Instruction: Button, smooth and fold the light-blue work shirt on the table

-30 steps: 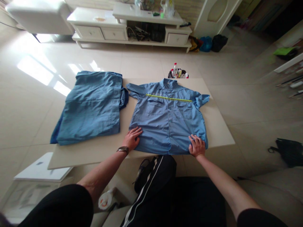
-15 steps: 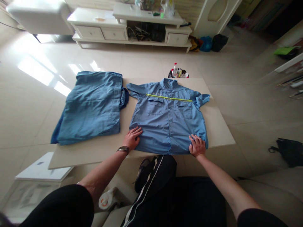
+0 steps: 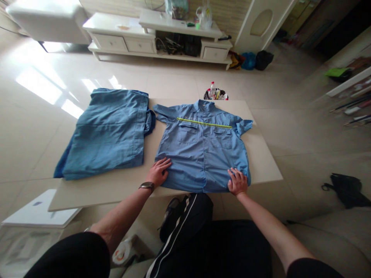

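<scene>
Floor tiles (image 3: 174,79), pale and glossy, fill most of the head view, with a white media cabinet (image 3: 158,38) along the far wall. Nearer stands a low beige table (image 3: 261,154), and on its left part lies a folded blue garment (image 3: 107,133) whose far left edge hangs past the tabletop. Just right of it, close but seemingly not overlapping, lies the blue work shirt (image 3: 203,150).

That shirt is spread flat, front up, collar away from the person and hem toward them. It is short-sleeved, buttoned down the middle, with two flapped chest pockets and a thin yellow-green stripe (image 3: 204,123) running across the chest above them. Both sleeves stick out sideways, a little rumpled. The hem reaches the near table edge.

Beyond the table's far edge sits a small basket of bottles (image 3: 216,94). A dark bag (image 3: 346,189) lies on the floor to the right.

At the hem's left corner rests the left hand (image 3: 158,173), palm down, fingers spread and flat, their tips on the cloth while the heel sits on bare table; nothing is gripped. A wristwatch (image 3: 147,186) is on that wrist. At the hem's right corner the right hand (image 3: 237,182) also presses down with loosely spread fingers, wholly on the fabric, pinching nothing.
</scene>
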`<state>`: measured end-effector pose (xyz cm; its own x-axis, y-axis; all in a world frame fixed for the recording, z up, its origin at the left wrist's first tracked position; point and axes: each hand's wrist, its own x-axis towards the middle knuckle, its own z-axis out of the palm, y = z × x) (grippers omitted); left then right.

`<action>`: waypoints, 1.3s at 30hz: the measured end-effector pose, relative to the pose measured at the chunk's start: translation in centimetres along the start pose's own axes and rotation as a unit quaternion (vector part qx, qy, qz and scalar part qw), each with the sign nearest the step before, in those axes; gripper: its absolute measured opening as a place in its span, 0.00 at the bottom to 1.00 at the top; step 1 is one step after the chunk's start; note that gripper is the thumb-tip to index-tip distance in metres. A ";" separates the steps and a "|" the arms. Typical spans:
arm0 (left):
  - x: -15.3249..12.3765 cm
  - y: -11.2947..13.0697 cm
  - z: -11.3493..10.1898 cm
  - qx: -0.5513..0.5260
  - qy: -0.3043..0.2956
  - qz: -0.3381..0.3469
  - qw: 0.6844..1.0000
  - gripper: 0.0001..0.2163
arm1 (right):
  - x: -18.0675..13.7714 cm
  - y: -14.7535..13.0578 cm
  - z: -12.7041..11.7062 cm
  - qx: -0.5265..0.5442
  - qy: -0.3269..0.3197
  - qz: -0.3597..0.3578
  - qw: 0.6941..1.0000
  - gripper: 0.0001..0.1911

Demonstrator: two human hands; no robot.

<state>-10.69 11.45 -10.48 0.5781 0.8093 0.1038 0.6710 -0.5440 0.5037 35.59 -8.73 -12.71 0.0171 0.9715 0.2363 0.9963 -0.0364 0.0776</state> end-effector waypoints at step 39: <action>-1.7 16.7 -1.9 0.044 -0.029 -0.152 0.987 0.23 | 5.2 -8.1 -7.9 0.114 -0.125 0.051 0.984 0.19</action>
<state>-1.34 1.44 -0.67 0.3686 0.9251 -0.0912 0.8537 -0.2980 0.4271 26.97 -5.24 -4.47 0.1090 0.9939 -0.0155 0.9809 -0.1101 -0.1603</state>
